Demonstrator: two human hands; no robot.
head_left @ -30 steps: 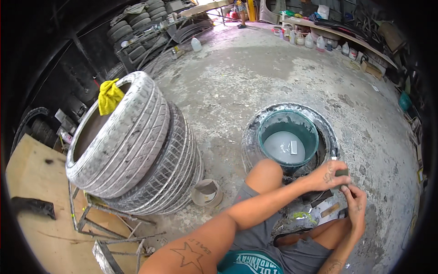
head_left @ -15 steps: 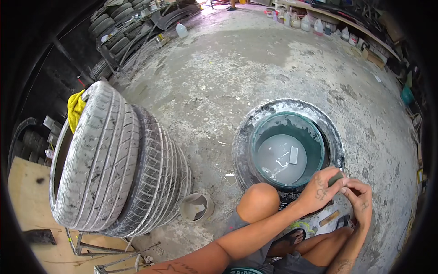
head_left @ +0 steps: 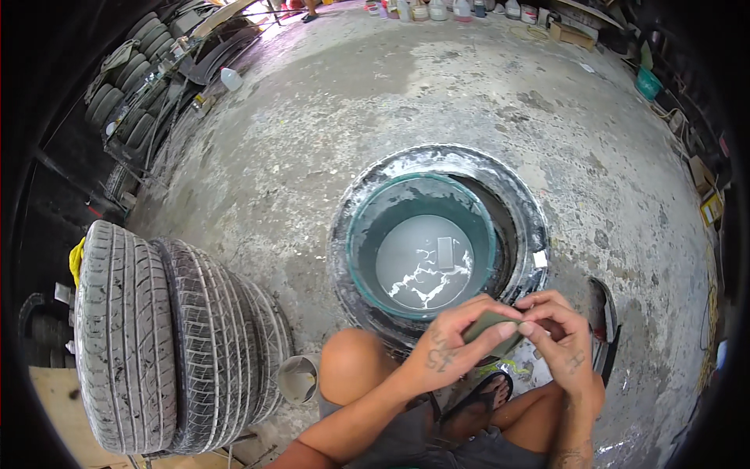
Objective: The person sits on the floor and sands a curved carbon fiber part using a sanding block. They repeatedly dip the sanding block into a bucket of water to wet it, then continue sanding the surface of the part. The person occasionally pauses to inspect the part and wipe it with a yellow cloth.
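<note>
Centrally, a green bucket [head_left: 375, 234] stands within a tyre [head_left: 437, 159], at lower right, left hand [head_left: 451, 345] and right hand [head_left: 564, 338], fingers of both clamp a dark green sheet [head_left: 487, 321].

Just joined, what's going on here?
A person sits with both hands at a dark green flat piece: the left hand grips it and the right hand has its fingertips at the right end. Just beyond the hands, a teal bucket stands inside a tire lying on the floor. It holds cloudy liquid and a pale rectangular block. A tire stack stands to the left.
</note>
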